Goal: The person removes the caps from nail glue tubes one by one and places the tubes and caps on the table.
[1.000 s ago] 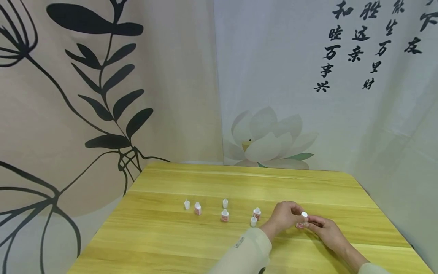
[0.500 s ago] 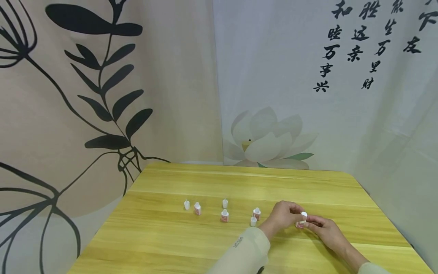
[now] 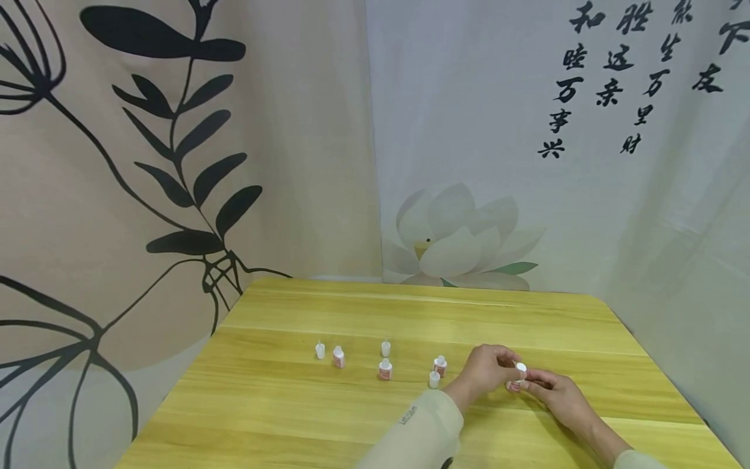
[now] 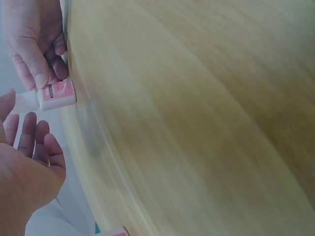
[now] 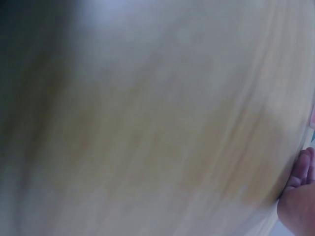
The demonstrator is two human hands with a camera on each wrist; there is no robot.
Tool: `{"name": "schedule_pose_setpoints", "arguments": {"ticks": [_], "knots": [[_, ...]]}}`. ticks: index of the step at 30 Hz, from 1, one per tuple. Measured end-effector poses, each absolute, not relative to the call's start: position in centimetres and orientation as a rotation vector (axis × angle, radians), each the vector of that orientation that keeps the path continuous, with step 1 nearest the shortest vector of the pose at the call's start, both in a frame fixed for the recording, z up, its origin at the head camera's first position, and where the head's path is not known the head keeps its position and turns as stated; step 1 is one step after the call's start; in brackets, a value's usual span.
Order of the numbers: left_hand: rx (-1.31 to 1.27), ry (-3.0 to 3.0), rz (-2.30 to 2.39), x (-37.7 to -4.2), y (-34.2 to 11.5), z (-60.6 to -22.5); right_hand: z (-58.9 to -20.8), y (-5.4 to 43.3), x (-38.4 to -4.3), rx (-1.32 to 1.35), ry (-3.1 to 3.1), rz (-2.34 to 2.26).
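Over the right part of the table, both hands meet at a small white bottle point(image 3: 515, 385) with a pink-red label. My left hand point(image 3: 486, 371) pinches its white cap point(image 3: 521, 368) between thumb and index finger. From the other side, my right hand point(image 3: 559, 396) grips the bottle's body low down, close to the tabletop. In the left wrist view the label of the bottle point(image 4: 59, 92) shows under the right thumb, while the left hand's other fingers are loosely bent beside it. Only part of the right hand point(image 5: 298, 206) appears at the right wrist view's edge.
Left of the hands stand three similar labelled bottles point(image 3: 385, 370), each beside a small white tapered piece point(image 3: 434, 379). The wooden table point(image 3: 293, 417) reaches back to a printed curtain point(image 3: 310, 163). Nearest the left forearm is one bottle point(image 3: 440, 365).
Both hands stay in the same place on the bottle. The left fingertips and the white cap shift very slightly; the standing bottles have not moved.
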State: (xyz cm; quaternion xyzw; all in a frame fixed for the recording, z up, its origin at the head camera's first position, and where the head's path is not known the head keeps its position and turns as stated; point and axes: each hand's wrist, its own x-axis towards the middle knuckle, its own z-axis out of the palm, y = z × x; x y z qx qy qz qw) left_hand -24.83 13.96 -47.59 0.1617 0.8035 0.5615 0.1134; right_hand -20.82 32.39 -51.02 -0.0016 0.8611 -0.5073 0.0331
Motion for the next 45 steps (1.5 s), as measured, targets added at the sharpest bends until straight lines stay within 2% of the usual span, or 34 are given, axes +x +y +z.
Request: {"name": "schedule_pose_setpoints", "arguments": {"ticks": [45], "knots": [[0.466, 2.358, 1.644, -24.83, 14.08, -47.34, -51.07, 32.62, -20.69, -0.13, 2.53, -1.676]]}}
